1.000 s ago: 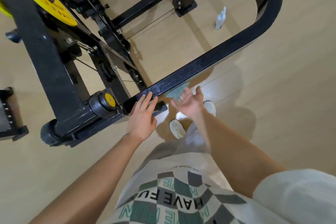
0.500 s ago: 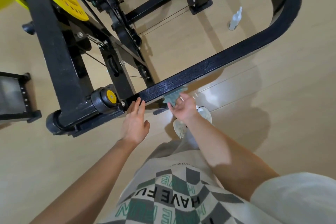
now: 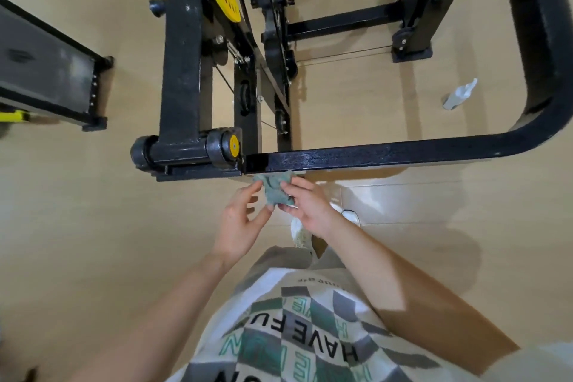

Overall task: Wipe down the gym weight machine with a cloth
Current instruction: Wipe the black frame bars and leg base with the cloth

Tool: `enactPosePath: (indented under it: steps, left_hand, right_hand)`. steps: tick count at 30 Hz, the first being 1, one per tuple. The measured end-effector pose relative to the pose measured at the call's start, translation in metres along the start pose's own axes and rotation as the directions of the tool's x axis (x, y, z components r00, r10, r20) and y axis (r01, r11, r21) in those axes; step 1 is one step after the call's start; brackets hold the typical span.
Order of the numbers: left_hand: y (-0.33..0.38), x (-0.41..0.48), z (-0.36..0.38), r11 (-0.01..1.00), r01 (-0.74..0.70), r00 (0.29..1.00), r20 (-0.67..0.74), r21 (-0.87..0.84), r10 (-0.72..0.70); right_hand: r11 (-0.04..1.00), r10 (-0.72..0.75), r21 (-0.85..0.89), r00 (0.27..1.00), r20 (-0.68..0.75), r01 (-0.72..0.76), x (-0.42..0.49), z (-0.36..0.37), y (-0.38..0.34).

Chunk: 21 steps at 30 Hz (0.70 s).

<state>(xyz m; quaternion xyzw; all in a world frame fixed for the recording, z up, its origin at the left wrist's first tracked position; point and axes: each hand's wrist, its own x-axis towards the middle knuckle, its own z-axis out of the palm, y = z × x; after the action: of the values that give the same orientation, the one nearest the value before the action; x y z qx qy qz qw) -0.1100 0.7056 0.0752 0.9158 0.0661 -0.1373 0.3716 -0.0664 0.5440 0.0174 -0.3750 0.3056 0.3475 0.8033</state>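
Checked shirt (image 3: 294, 335) nearest, then both hands meeting above a pale shoe (image 3: 300, 234). Right hand (image 3: 310, 208) pinches the cloth (image 3: 274, 189), fingers curled into it. Left hand (image 3: 238, 226) has fingers spread, tips at its edge, grip unclear. Cloth's grey-green, crumpled, fuzzy, right against the machine's glossy black square bar (image 3: 387, 153). Beyond, a yellow-capped pivot (image 3: 233, 146), and a white spray bottle (image 3: 459, 95) on the wood-look floor (image 3: 93, 226).

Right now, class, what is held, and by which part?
The green cloth: the right hand grips its bunched right side; the left hand touches its left edge.
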Motion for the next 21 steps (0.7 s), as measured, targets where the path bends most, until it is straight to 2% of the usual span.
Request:
enactPosePath:
  steps: [2,4,6,10,13,16,18,19,21]
  left_hand:
    - [0.019,-0.012,-0.006,0.968,0.082,0.997,0.034,-0.236,-0.076]
    - [0.030,-0.020,-0.010,0.917,0.109,0.993,-0.003,-0.385,-0.120]
    - [0.037,-0.024,-0.014,0.861,0.121,0.983,-0.062,-0.494,-0.174]
    - [0.043,-0.027,-0.027,0.743,0.117,0.957,-0.126,-0.659,-0.262]
    - [0.038,-0.028,-0.044,0.559,0.124,0.935,-0.092,-0.820,-0.343]
    - [0.027,-0.030,-0.068,0.422,0.079,0.931,-0.084,-0.903,-0.356]
    - [0.017,-0.030,-0.086,0.396,0.055,0.935,-0.091,-0.917,-0.342]
    - [0.011,-0.031,-0.095,0.407,0.052,0.941,-0.092,-0.912,-0.327]
    - [0.001,-0.032,-0.114,0.503,0.036,0.958,-0.114,-0.863,-0.264]
  right_hand:
    - [0.996,0.009,-0.088,0.997,0.077,-0.002,-0.022,0.001,-0.008]
    - [0.988,0.006,-0.151,0.991,0.130,0.014,-0.039,0.002,-0.014]
    - [0.960,-0.074,-0.258,0.988,0.138,0.108,-0.051,0.005,-0.019]
    - [0.798,-0.213,-0.527,0.954,0.210,0.294,-0.070,0.025,-0.031]
    - [0.674,-0.258,-0.653,0.939,0.229,0.345,-0.075,0.044,-0.038]
    - [0.517,-0.408,-0.758,0.893,0.190,0.398,-0.076,0.060,-0.039]
    - [0.459,-0.511,-0.763,0.838,0.192,0.455,-0.078,0.070,-0.035]
    - [0.398,-0.561,-0.783,0.802,0.206,0.479,-0.079,0.075,-0.033]
    - [0.190,-0.679,-0.835,0.683,0.268,0.517,-0.084,0.089,-0.028]
